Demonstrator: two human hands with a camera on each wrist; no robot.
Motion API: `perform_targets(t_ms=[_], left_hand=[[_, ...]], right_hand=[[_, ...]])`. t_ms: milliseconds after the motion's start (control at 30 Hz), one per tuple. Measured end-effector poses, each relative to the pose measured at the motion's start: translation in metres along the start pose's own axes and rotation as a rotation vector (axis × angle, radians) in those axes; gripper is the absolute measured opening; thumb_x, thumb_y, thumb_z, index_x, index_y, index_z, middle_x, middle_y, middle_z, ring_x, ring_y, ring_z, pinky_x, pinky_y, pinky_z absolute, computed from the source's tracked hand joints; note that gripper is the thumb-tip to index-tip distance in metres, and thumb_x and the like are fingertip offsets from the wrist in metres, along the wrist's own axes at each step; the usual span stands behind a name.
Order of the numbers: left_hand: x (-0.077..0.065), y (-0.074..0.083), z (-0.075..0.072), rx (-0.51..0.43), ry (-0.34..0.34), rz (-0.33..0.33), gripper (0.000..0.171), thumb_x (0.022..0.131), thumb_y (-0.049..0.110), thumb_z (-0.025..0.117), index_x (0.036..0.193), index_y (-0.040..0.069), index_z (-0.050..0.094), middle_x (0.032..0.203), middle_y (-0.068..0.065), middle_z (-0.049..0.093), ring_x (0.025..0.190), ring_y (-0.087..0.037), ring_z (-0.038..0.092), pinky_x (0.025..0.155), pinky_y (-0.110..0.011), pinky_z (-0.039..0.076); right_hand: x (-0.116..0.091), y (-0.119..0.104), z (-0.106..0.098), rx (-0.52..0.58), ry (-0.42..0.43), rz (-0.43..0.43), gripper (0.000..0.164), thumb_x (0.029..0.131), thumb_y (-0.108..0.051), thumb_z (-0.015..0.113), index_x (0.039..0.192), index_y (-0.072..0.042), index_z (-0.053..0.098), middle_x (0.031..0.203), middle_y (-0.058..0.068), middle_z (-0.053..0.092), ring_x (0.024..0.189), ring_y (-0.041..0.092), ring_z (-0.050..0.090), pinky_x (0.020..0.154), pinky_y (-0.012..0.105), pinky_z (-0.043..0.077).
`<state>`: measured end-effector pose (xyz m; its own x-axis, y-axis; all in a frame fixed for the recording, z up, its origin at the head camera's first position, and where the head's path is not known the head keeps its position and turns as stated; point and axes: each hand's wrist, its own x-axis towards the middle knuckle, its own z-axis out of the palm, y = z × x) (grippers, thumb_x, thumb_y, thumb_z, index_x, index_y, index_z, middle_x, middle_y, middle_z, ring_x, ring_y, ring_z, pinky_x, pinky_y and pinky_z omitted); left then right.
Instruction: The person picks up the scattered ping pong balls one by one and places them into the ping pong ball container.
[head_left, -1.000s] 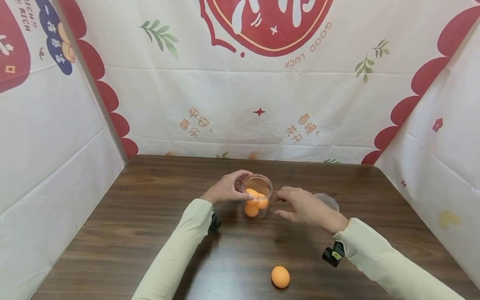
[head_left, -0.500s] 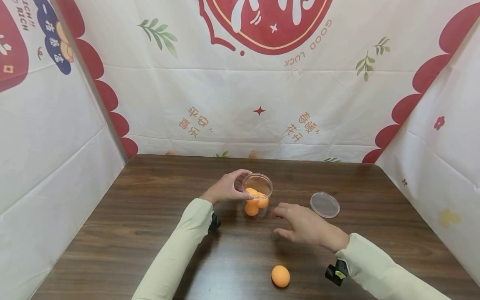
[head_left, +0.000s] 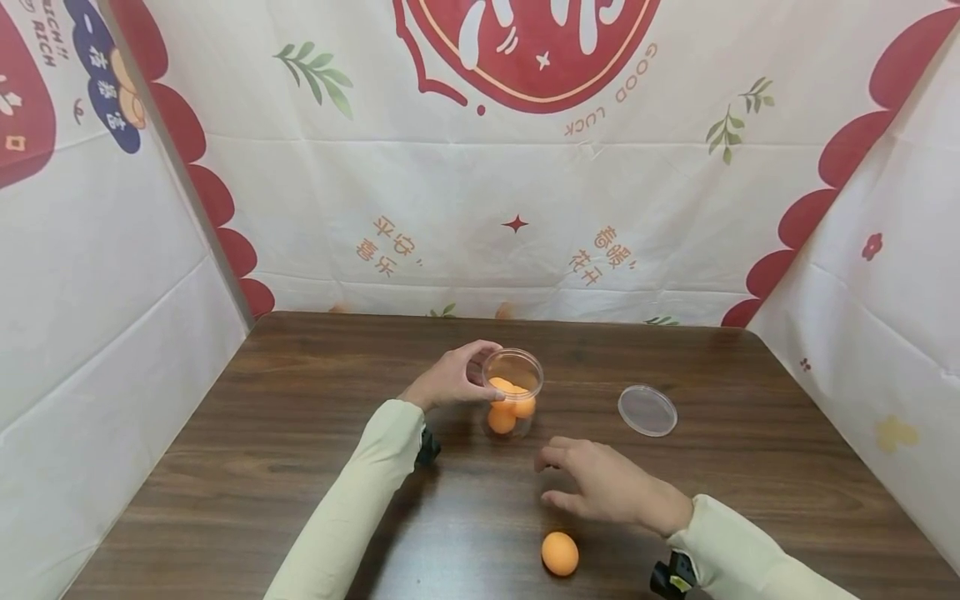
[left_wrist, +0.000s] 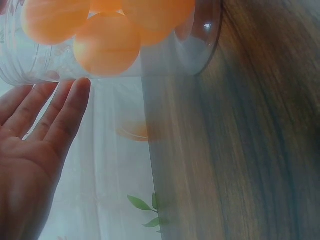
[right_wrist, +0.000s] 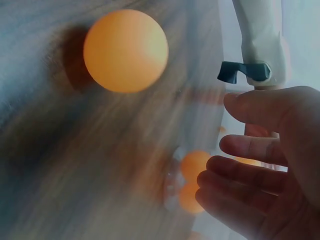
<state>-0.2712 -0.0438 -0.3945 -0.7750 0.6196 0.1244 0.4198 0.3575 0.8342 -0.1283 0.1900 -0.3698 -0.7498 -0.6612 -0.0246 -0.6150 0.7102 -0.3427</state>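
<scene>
A clear plastic jar stands upright on the table with several orange ping-pong balls inside, its mouth uncovered. My left hand holds it near the rim from the left, thumb in front and fingers behind. In the left wrist view the fingertips touch the jar's wall. One loose orange ping-pong ball lies near the table's front. My right hand hovers just beyond that ball, fingers relaxed and holding nothing. In the right wrist view the loose ball sits apart from the fingers.
A round clear lid lies flat on the wooden table, right of the jar. Printed white cloth hangs behind the table and along both sides.
My right hand has moved from beside the jar toward the front of the table, closer to the loose ball, uncovering the lid. The left hand and jar stay in place.
</scene>
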Motion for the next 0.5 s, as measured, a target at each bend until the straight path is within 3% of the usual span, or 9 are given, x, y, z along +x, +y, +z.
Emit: perform_targets(t_ms=[500], left_hand=[[-0.001,0.001,0.001,0.000,0.001,-0.008,0.065,0.076,0.021,0.080,0.132,0.012,0.048,0.118,-0.006,0.060,0.088,-0.014,0.063,0.084,-0.030,0.054]], right_hand=[[-0.010,-0.008,0.018,0.041,-0.044,-0.025,0.029,0.086,-0.032,0.069,0.105,-0.011,0.065,0.101,-0.003,0.062,0.090,0.009,0.062,0.073,0.028,0.052]])
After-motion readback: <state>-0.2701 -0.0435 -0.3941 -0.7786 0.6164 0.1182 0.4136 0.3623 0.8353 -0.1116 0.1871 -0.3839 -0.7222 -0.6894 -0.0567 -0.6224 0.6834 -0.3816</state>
